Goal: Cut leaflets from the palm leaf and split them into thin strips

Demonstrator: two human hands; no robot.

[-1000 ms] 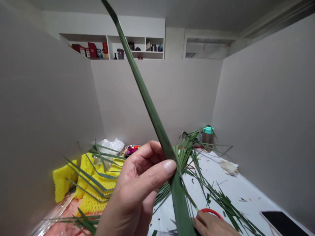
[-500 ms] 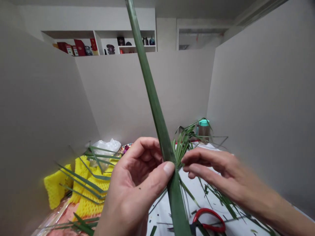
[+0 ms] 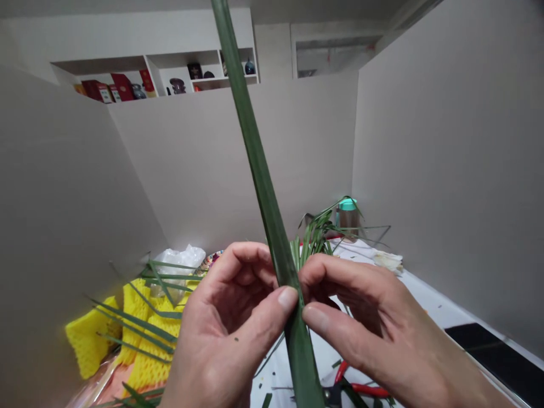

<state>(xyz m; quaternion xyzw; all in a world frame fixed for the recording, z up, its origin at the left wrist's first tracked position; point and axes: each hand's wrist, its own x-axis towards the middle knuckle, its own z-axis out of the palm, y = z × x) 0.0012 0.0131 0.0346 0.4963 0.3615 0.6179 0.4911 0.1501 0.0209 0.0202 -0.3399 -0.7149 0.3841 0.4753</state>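
A long green leaf blade (image 3: 261, 170) runs from the top of the view down past the bottom edge, tilted to the left at its top. My left hand (image 3: 232, 328) pinches it between thumb and curled fingers, the thumb pressing on its face. From the other side, my right hand (image 3: 365, 323) has its thumb and forefinger at the leaf's right edge, level with the left thumb. Whether those right fingertips grip the edge firmly is hard to see. Below the hands lie red-handled scissors (image 3: 368, 390), partly covered by the leaf and my right hand.
A bundle of cut leaves (image 3: 317, 235) lies at the back beside a jar with a turquoise lid (image 3: 348, 212). Yellow foam netting (image 3: 155, 340) with leaf strips on it is at left, near a clear plastic bag (image 3: 181, 259). A black flat object (image 3: 501, 357) lies at right.
My right hand has moved left and come up to the leaf's edge beside my left thumb. My left hand keeps its pinch. The view has shifted slightly to the right.
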